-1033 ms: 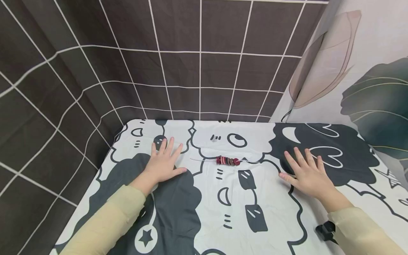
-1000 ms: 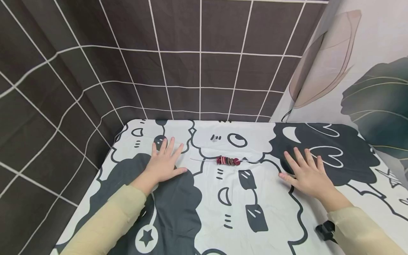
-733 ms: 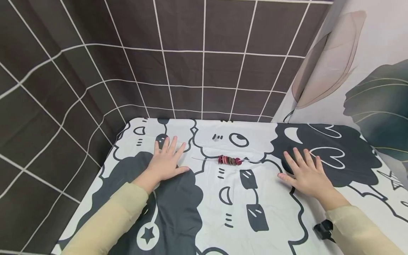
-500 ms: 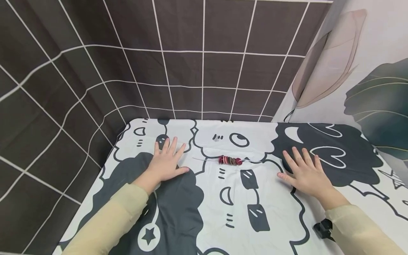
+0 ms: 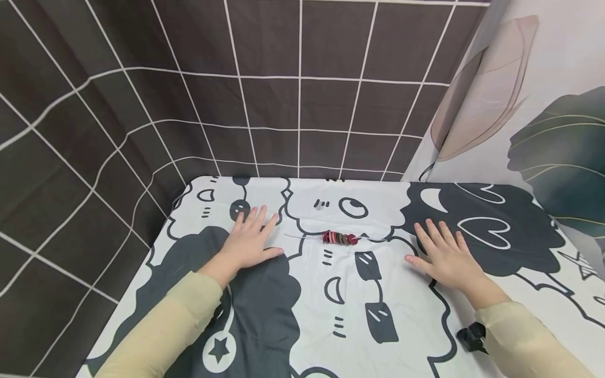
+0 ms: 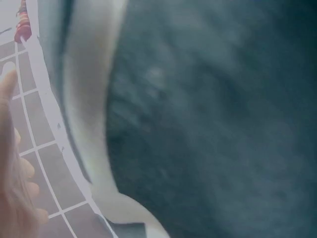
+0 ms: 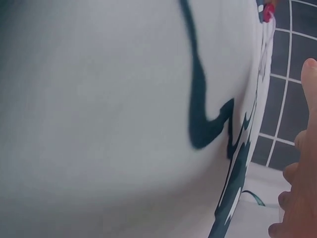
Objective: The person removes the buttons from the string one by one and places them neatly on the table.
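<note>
A short row of red, pink and brown disc-shaped beads [image 5: 340,238], threaded on a thin pale string [image 5: 298,236], lies on the printed cloth between my hands. To its left is my left hand [image 5: 250,244], palm down with fingers spread, holding nothing. My right hand [image 5: 444,257] is farther from the beads, on their right, likewise palm down and spread with nothing in it. At the upper left of the left wrist view the beads [image 6: 23,25] show past the thumb. Only a red end of the row [image 7: 269,12] appears at the top of the right wrist view.
The black-and-white cartoon cloth [image 5: 307,304] covers the surface. Behind and on the left hangs a dark curtain with white grid lines [image 5: 269,100]; a leaf-patterned curtain [image 5: 557,68] hangs on the right. A small black device [image 5: 471,337] sits at my right wrist.
Both hands have shifted slightly inward toward the beads, the right one a little more to the left. The beads stay in place on the cloth.
</note>
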Demonstrator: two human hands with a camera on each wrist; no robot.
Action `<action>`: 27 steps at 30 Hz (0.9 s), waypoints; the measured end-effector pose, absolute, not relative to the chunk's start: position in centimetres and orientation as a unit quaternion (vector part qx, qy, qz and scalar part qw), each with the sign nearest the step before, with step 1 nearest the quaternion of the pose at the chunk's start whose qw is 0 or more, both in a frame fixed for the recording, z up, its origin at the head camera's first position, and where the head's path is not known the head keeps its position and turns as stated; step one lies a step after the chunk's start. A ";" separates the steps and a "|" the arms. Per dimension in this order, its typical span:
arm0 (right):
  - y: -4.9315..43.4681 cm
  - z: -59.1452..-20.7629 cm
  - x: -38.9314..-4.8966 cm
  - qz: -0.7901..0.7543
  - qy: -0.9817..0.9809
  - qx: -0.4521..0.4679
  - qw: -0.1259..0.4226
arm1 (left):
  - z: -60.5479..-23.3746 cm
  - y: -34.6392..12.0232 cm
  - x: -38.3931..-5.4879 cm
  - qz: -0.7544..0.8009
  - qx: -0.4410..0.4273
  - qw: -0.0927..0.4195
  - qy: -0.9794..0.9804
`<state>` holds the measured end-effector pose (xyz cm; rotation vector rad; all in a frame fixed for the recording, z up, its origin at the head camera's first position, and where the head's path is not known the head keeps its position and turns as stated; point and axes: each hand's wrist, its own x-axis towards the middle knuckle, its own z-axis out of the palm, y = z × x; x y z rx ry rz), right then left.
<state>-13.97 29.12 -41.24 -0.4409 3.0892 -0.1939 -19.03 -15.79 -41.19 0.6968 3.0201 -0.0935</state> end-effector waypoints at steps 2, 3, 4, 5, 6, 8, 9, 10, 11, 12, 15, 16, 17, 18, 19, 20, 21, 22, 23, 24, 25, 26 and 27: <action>28.9 -41.1 -14.1 -0.068 0.988 -0.141 0.014 | -41.2 -15.6 -19.1 -0.024 0.224 0.025 0.974; 28.8 -41.1 -14.2 -0.071 0.987 -0.141 0.016 | -41.2 -15.5 -19.1 -0.015 0.222 0.031 0.975; 28.7 -41.0 -14.3 -0.073 0.987 -0.141 0.017 | -41.1 -15.4 -19.2 -0.003 0.220 0.037 0.975; 28.5 -40.9 -14.3 -0.074 0.987 -0.140 0.017 | -41.0 -15.3 -19.2 0.011 0.218 0.042 0.975; 28.4 -40.9 -14.4 -0.076 0.987 -0.139 0.017 | -41.0 -15.2 -19.3 0.024 0.215 0.049 0.975; 28.2 -40.8 -14.5 -0.084 0.987 -0.138 0.016 | -40.8 -15.0 -19.5 0.052 0.211 0.062 0.974; 28.1 -40.7 -14.6 -0.090 0.986 -0.137 0.016 | -40.7 -14.9 -19.6 0.063 0.212 0.067 0.973; 28.0 -40.7 -14.7 -0.097 0.986 -0.136 0.015 | -40.7 -14.9 -19.6 0.072 0.212 0.071 0.972; 27.9 -40.6 -14.7 -0.106 0.985 -0.136 0.014 | -40.6 -14.8 -19.7 0.081 0.213 0.075 0.971; 27.8 -40.6 -14.8 -0.116 0.984 -0.137 0.014 | -40.6 -14.7 -19.8 0.088 0.214 0.081 0.970; 27.6 -40.5 -15.0 -0.147 0.978 -0.146 0.009 | -40.3 -14.5 -19.9 0.122 0.218 0.095 0.964; 27.5 -40.4 -15.1 -0.159 0.976 -0.150 0.007 | -40.3 -14.5 -19.8 0.130 0.218 0.099 0.962; 27.4 -40.4 -15.1 -0.169 0.974 -0.154 0.007 | -40.2 -14.4 -19.8 0.139 0.218 0.104 0.960; 27.4 -40.4 -15.2 -0.178 0.971 -0.156 0.007 | -40.1 -14.3 -19.8 0.146 0.218 0.107 0.959; 27.3 -40.4 -15.2 -0.186 0.970 -0.158 0.008 | -40.1 -14.3 -19.7 0.153 0.219 0.109 0.958; 27.3 -40.4 -15.2 -0.195 0.968 -0.158 0.011 | -40.0 -14.2 -19.7 0.157 0.219 0.111 0.957; 27.2 -40.4 -15.3 -0.200 0.967 -0.157 0.014 | -40.0 -14.1 -19.6 0.161 0.220 0.112 0.956; 27.2 -40.5 -15.3 -0.205 0.966 -0.156 0.017 | -40.0 -14.1 -19.6 0.165 0.220 0.113 0.955; 27.1 -40.5 -15.3 -0.208 0.966 -0.155 0.021 | -40.0 -14.0 -19.5 0.171 0.220 0.115 0.954; 27.1 -40.5 -15.3 -0.212 0.965 -0.153 0.023 | -40.0 -13.9 -19.5 0.176 0.221 0.117 0.952; 27.0 -40.6 -15.4 -0.216 0.964 -0.153 0.024 | -40.0 -13.8 -19.4 0.181 0.221 0.119 0.951; 26.9 -40.7 -15.4 -0.220 0.963 -0.153 0.025 | -40.1 -13.7 -19.4 0.185 0.221 0.121 0.950; 26.9 -40.7 -15.4 -0.222 0.963 -0.152 0.026 | -40.1 -13.6 -19.4 0.189 0.222 0.122 0.949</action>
